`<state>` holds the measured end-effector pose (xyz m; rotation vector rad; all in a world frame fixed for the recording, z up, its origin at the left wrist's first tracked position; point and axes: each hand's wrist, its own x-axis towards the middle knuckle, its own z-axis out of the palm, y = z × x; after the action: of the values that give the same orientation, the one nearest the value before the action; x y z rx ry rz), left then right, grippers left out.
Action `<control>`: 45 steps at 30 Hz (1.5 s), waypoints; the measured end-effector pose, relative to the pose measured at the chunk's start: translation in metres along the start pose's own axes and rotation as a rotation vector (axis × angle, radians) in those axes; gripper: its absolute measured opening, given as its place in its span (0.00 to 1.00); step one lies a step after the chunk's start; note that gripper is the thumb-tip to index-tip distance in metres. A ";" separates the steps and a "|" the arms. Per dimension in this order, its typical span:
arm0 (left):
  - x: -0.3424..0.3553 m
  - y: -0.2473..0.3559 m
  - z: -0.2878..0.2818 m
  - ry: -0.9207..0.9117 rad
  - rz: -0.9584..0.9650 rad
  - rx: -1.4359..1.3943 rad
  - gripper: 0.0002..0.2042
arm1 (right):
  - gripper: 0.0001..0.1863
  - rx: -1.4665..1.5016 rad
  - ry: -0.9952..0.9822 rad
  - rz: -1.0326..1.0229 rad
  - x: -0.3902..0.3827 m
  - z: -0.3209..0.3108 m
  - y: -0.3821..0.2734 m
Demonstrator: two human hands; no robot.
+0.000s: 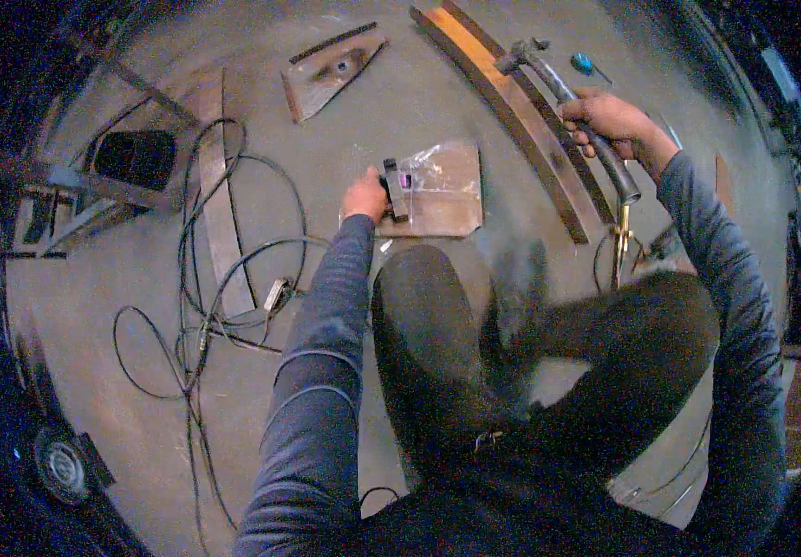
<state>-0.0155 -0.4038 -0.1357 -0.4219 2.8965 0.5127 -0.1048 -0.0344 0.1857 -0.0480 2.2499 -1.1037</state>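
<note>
My right hand is raised at the upper right, its fingers wrapped round the tubular metal handle of a hammer. The hammer's head points up and to the left; the open tube end faces down toward my knee. Near the middle, my left hand grips a small dark metal piece with a block-like end. That piece is held at the left part of a flat brownish metal plate on the floor. A purple glint shows beside it. My left fingertips are partly hidden.
Long steel bars lie at the upper right, near a small teal object. Looped black cables cross a flat metal strip on the left. A tapered metal plate lies beyond. A brass fitting stands by my right knee.
</note>
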 end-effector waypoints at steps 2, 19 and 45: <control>0.000 -0.002 -0.007 -0.026 0.066 -0.004 0.13 | 0.09 -0.211 -0.070 0.038 0.003 -0.010 0.016; -0.018 0.031 -0.040 -0.141 -0.228 0.013 0.10 | 0.26 -0.712 -0.402 0.092 0.064 0.075 0.221; -0.021 0.023 -0.013 -0.199 -1.046 -1.364 0.34 | 0.18 0.311 -0.265 0.844 0.043 0.097 0.176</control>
<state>-0.0036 -0.3826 -0.1122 -1.6649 1.3168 1.9352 -0.0453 -0.0009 -0.0083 0.7631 1.5686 -0.8757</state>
